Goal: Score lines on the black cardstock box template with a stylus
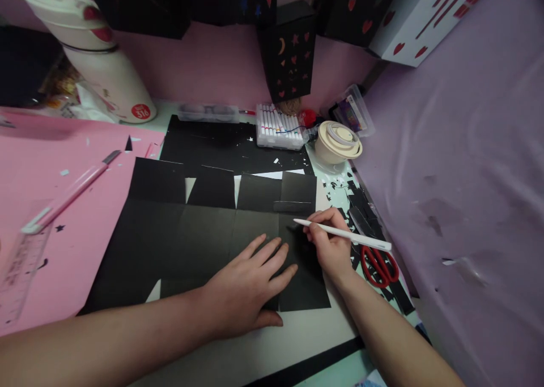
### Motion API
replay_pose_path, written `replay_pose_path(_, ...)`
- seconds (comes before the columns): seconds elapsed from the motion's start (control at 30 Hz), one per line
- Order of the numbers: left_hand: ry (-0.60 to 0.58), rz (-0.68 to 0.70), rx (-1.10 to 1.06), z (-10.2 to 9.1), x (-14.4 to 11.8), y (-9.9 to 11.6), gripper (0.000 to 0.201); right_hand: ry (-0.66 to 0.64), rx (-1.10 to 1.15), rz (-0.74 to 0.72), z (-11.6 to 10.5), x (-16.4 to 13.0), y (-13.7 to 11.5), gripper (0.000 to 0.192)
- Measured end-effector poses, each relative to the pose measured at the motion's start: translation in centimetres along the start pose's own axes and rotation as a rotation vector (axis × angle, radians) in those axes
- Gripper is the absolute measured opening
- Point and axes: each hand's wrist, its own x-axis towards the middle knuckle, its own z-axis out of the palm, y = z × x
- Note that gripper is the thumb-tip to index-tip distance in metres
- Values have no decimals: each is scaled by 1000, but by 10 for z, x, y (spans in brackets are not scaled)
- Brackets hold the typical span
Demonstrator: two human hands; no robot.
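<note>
Pale table (306,333), black card (191,234), pink sheet (63,205) — scissors (379,265), perhaps tape (338,140)

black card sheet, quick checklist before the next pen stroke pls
1. Left hand flat on the black card sheet, pinning it: ok.
2. Right hand gripping the white pen: ok.
3. Pen tip over the right-hand panel: ok.
4. Left fingers clear of the pen tip: ok.
5. Red scissors off the sheet: ok.
6. Any mark drawn on the card: cannot tell.

Black card (199,245): near part hidden under left hand (250,288).
Ruler (21,268): cut off at left edge.
Scissors (379,265): blades hidden by scraps.
</note>
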Motion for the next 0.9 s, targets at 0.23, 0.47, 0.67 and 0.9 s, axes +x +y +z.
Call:
replay_pose_path(0.23,-10,-3,1,0,0,0,79,210,53,-134,0,5,-2,10)
replay_pose_path(0.47,2,-1,-10,1,1,-1,79,293,53,-155,-3,5,-1,5)
replay_pose_path(0.67,19,3,-13,1,-1,-1,80,189,-78,-108,-4,2,-1,5)
replay_pose_path(0.9,13,1,-9,1,0,-1,79,167,58,-109,-2,3,-1,8)
